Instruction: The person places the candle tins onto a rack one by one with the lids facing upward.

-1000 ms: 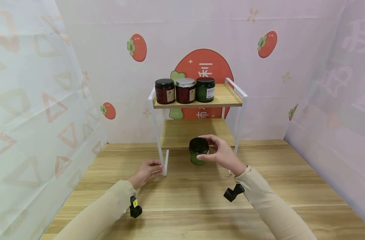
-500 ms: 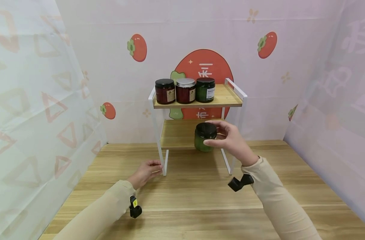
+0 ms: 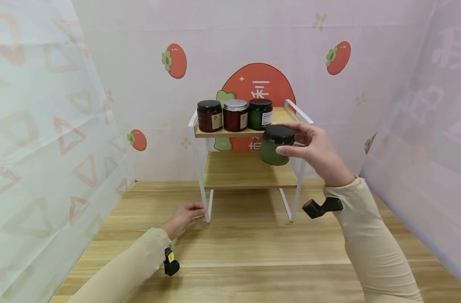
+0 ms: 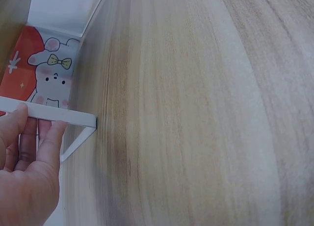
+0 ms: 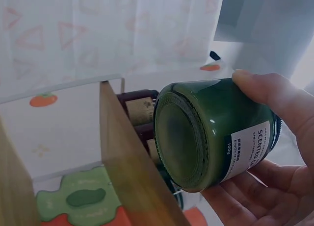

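Note:
My right hand [image 3: 315, 149] holds a green glass candle jar [image 3: 273, 149] with a black lid, raised in front of the top board of a small two-tier shelf [image 3: 249, 168]. In the right wrist view the jar [image 5: 216, 133] shows its base and a white label, with fingers and thumb around its side. My left hand [image 3: 186, 216] pinches the shelf's white front left leg [image 4: 59, 113] near the table. On the top board stand a dark red jar with a black lid [image 3: 209, 117], a red jar with a silver lid [image 3: 235, 117] and another green jar [image 3: 256, 114].
The shelf stands on a wood-grain table [image 3: 245, 252]. Behind it hangs a pale cloth backdrop [image 3: 230, 38] with persimmon prints, and similar cloth encloses both sides. A white side rail [image 3: 299, 111] edges the top board at the right.
My right hand has lifted the green candle jar from below the middle board up to the top board's height, shifting right and nearer. My left hand stays on the shelf leg.

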Demonstrator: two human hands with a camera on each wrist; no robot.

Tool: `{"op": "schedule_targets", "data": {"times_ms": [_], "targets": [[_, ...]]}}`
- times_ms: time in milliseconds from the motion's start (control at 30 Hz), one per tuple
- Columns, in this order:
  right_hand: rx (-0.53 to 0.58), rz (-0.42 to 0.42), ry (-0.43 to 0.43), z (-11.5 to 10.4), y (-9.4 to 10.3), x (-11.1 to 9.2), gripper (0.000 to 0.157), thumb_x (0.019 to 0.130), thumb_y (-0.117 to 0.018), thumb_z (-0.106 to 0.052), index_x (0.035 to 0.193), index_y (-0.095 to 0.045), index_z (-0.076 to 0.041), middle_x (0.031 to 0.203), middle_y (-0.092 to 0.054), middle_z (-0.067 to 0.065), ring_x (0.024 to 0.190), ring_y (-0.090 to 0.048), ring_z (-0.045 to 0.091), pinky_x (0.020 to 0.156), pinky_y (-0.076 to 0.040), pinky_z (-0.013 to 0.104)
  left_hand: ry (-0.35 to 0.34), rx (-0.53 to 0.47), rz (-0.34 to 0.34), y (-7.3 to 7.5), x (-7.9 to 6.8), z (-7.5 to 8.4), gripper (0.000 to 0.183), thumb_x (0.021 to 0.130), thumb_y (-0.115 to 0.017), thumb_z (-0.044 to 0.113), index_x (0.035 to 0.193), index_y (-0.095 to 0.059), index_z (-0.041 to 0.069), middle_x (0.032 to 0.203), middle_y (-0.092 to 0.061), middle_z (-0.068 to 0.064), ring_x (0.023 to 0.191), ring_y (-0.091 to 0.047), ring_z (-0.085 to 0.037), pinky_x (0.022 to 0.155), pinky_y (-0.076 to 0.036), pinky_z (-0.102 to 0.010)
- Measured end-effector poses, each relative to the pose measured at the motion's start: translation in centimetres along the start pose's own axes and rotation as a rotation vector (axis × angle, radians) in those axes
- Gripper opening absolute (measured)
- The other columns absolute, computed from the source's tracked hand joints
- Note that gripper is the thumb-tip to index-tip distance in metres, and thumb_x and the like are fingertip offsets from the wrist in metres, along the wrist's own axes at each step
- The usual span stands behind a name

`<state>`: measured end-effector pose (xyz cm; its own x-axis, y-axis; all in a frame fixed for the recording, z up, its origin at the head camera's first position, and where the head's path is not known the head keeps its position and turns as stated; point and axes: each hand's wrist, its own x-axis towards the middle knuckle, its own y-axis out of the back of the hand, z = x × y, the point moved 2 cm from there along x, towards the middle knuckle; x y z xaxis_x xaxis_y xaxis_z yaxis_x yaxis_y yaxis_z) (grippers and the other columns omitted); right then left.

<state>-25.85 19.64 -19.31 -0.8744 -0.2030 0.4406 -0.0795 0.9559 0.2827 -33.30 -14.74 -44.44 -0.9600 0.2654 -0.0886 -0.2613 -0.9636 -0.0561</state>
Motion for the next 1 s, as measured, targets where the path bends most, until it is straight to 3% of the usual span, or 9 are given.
{"op": "schedule_targets", "data": {"times_ms": [300, 633, 1000], "targets": [[-0.016, 0.068, 0.021, -2.3, 2.8, 0.9, 0.051, 0.082, -0.077, -0.009, 0.13, -0.059, -0.011, 0.112, -0.066, -0.001, 0.086, -0.064, 0.011, 0.074, -0.054, 0.017, 0.001, 0.006, -0.004, 0.1, 0.3, -0.2, 0.021, 0.094, -0.055, -0.004, 0.113, -0.052, -0.012, 0.099, -0.06, -0.005, 0.097, -0.062, -0.019, 0.096, -0.056, -0.036], [-0.113, 0.075, -0.062, -3.4, 3.5, 3.1, 0.055, 0.081, -0.08, -0.022, 0.13, -0.058, -0.014, 0.116, -0.064, -0.004, 0.096, -0.064, 0.012, 0.081, -0.051, 0.02, 0.003, 0.009, -0.007, 0.3, 0.3, -0.2, 0.018, 0.095, -0.055, -0.004, 0.112, -0.053, -0.008, 0.102, -0.059, -0.007, 0.1, -0.061, -0.02, 0.099, -0.054, -0.037], [-0.133, 0.111, -0.061, -3.6, 4.4, 5.7, 0.059, 0.08, -0.08, -0.022, 0.132, -0.056, -0.01, 0.104, -0.066, -0.007, 0.094, -0.061, 0.01, 0.079, -0.051, 0.015, -0.004, 0.025, -0.02, 0.2, 0.2, -0.1, 0.015, 0.095, -0.054, -0.003, 0.11, -0.053, -0.007, 0.099, -0.059, -0.004, 0.099, -0.062, -0.019, 0.099, -0.054, -0.037]]}}
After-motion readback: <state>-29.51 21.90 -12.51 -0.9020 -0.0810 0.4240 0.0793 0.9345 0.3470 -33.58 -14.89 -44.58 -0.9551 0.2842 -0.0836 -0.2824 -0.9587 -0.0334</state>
